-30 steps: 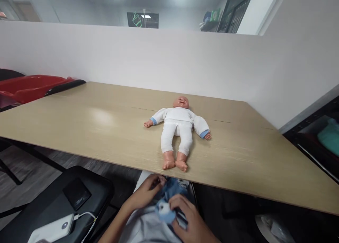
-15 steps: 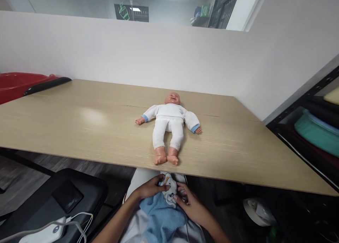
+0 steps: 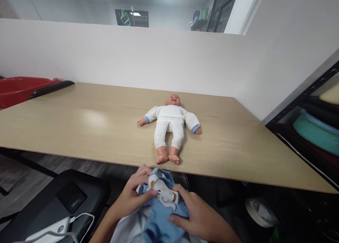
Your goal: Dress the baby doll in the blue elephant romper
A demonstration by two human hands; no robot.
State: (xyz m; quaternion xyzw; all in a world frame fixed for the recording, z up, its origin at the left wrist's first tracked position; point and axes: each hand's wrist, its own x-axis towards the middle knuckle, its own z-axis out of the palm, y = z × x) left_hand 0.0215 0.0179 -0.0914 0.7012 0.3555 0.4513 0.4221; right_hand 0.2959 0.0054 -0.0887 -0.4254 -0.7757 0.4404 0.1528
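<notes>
The left hand [image 3: 135,190] and right hand [image 3: 198,209] hold the blue cloth [image 3: 160,220] from opposite sides, fingers curled onto it, above the lap by the near edge of the surface [image 3: 106,139]. Half a second ago they were closer together at the white animal figure [image 3: 166,195]; now the cloth spreads wider between them. The doll [image 3: 171,112] still lies face-up on the surface.
</notes>
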